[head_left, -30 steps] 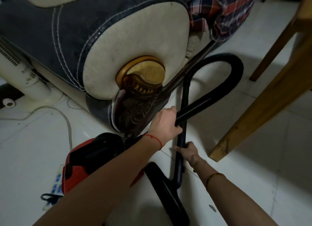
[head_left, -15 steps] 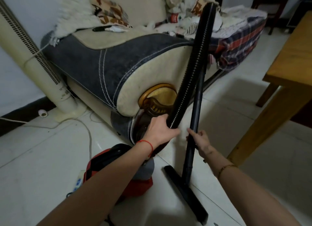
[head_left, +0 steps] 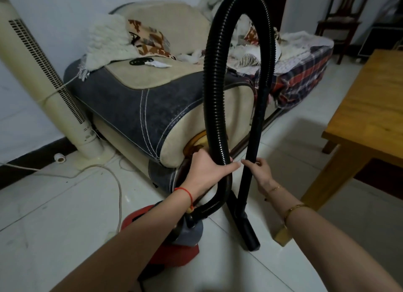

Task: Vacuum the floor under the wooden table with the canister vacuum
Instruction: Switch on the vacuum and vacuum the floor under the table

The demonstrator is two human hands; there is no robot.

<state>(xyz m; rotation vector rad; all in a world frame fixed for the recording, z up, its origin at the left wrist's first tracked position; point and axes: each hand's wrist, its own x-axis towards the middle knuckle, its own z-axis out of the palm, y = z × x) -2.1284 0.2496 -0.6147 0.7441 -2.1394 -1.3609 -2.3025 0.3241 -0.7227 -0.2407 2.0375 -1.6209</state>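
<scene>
Hose (head_left: 214, 100): ribbed black plastic, slightly glossy. Wand (head_left: 254, 139): smooth matt black plastic. Canister (head_left: 174, 254): glossy red plastic. Floor (head_left: 54, 215): glossy pale tile. Table (head_left: 370, 108): smooth yellowish wood. Sofa arm (head_left: 139, 108): grained dark leather-like covering with white stitching.

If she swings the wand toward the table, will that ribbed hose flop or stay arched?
The ribbed hose looks springy: it holds a tall arch above the left hand. It probably bends and trails the wand, perhaps tugging the canister.

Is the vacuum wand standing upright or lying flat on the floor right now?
Upright, leaning slightly. The wand rises from the floor head on the tiles, steadied by the right hand; the hose arches above.
</scene>
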